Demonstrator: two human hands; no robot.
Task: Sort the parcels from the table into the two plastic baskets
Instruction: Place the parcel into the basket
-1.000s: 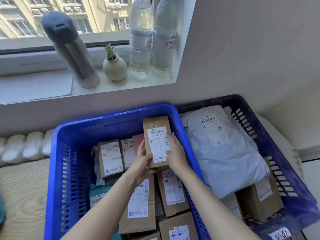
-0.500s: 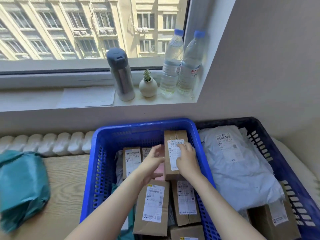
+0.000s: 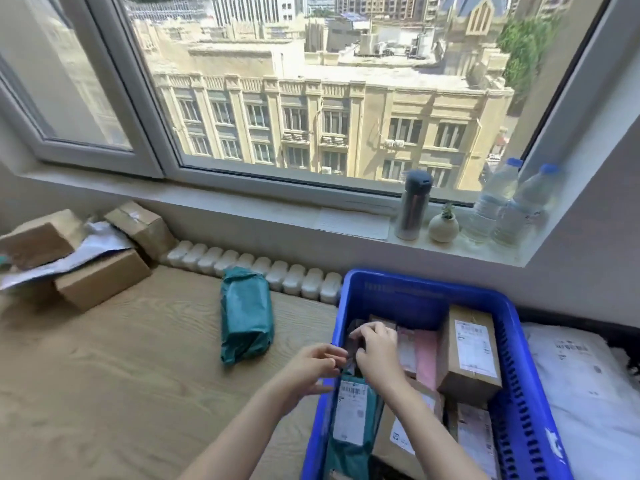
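Head view: both hands work at the left wall of the blue basket (image 3: 426,282), lower centre of the frame.
Right hand (image 3: 375,351): inside the basket, fingers curled over a small dark packet (image 3: 356,337); how firm the grip is cannot be told through the blur.
Left hand (image 3: 311,367): just outside the basket wall, fingers loosely curled toward the same packet; whether it touches it cannot be told.
Packet and grip: it lies under the right fingertips, above a green labelled bag (image 3: 353,414).
Green parcel (image 3: 246,315): alone on the worktop (image 3: 121,375), left of the basket, well apart from both hands.
Handling: probably soft, light and slippery film; best taken across its middle.
Brown boxes (image 3: 100,277): piled at far left with a white mailer (image 3: 69,254); stiff, gripped by opposite sides.
Second basket (image 3: 540,315): right edge, holding a white bag (image 3: 571,375).
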